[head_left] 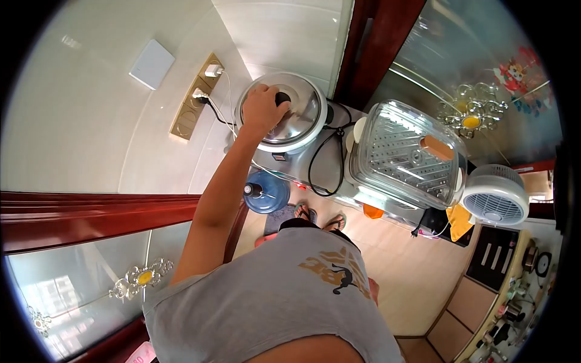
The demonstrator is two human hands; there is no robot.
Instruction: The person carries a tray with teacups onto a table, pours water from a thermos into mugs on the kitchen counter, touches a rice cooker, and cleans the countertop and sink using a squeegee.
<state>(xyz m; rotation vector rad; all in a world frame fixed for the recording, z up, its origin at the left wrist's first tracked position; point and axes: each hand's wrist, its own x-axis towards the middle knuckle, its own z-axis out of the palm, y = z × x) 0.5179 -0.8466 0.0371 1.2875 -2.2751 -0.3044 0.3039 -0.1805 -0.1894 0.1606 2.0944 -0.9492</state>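
My left hand (262, 110) reaches over a round electric cooker (289, 147). Its thumb and fingers close around the dark knob of the cooker's glass lid (302, 109). The lid lies on the pot, and its glass shows reflections, so the contents are hard to make out. A small switch sits on the cooker's front. Only a sliver of my right hand (374, 291) shows beside the grey shirt, with its fingers hidden.
A clear-lidded rectangular steamer (405, 160) stands right of the cooker, with a black cable (311, 172) between them. Farther right is a white fan (495, 196). A blue water jug (270, 192) stands below the counter. Plugs fill part of the wall socket strip (192, 112).
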